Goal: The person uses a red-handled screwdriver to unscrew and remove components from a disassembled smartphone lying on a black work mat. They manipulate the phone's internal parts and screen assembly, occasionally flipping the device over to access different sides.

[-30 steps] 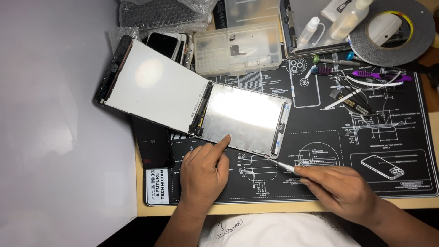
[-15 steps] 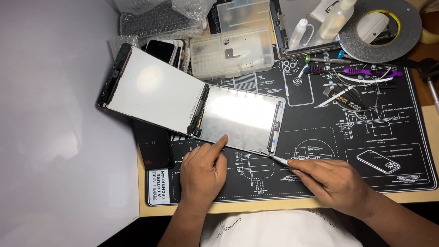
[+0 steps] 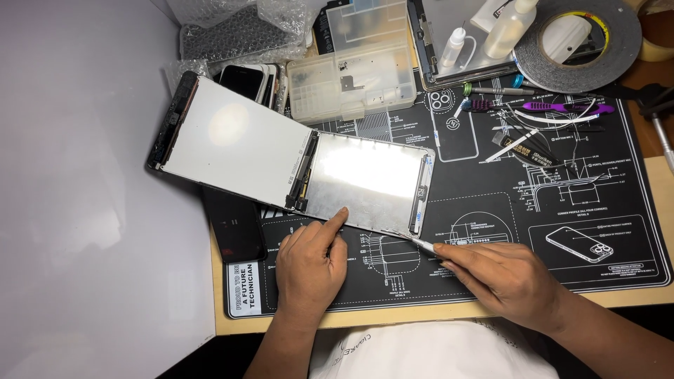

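Left hand presses tablet (forefinger out); right hand pinches metal tool.

Tool tip under tablet frame

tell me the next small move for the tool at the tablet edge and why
Probably slide the thin metal tool a little further along the tablet lower edge: the right hand has its tip at that corner, while the left hand presses the edge down.

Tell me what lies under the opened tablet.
Under the opened tablet lie the black repair mat and, at its left half, a dark phone sticking out below. More phones peek from behind its top edge. Anything else beneath is covered.
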